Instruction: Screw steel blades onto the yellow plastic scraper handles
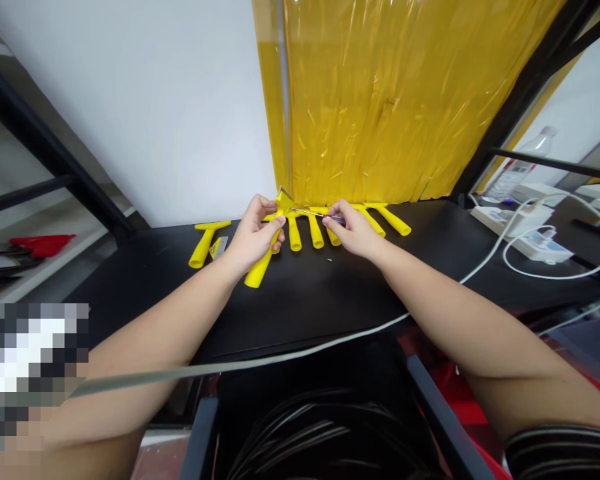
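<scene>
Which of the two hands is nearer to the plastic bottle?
Right. The right hand, holding a screwdriver, is left of the bottle; the left hand, gripping a yellow tool, is farther left.

Head view faces forward, down at both hands (254, 235) (355, 231).

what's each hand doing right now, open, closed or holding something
Left hand: closed, holding a yellow tool.
Right hand: closed, holding a screwdriver.

a black tabletop (300, 303) lies before a white panel (165, 107) and glossy yellow sheeting (380, 100).
</scene>
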`<action>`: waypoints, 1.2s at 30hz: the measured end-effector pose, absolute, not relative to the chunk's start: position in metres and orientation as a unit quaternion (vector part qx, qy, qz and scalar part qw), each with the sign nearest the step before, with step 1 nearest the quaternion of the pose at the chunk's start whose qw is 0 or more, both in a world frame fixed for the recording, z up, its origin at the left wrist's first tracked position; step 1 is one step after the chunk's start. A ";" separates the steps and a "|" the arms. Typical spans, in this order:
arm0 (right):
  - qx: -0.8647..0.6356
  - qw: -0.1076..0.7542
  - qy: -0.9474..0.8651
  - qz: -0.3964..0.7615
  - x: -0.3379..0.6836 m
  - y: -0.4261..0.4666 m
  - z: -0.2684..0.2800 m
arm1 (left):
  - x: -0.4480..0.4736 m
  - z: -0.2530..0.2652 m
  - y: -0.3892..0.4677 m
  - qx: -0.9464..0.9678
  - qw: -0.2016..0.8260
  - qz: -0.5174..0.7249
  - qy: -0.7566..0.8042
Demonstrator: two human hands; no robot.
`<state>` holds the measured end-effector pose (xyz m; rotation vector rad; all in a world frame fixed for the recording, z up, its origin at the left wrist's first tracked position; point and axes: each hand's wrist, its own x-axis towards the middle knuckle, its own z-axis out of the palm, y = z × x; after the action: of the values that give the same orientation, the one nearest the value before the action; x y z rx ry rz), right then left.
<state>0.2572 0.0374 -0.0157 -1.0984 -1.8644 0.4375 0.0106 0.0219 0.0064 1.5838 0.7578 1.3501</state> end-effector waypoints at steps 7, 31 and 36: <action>-0.503 0.414 -0.728 0.215 0.258 0.043 -0.016 | 0.012 0.008 0.018 0.637 0.470 0.536 0.294; -0.369 0.359 -0.672 0.533 0.244 0.021 0.001 | -0.003 0.013 0.021 0.675 0.436 0.528 0.276; -0.434 0.269 -0.803 0.306 0.263 0.028 -0.002 | -0.005 0.015 0.028 0.654 0.455 0.535 0.282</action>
<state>0.2627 0.0277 -0.0024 -1.1697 -2.1658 0.8258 -0.0053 0.0283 0.0150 1.6136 0.6952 1.3192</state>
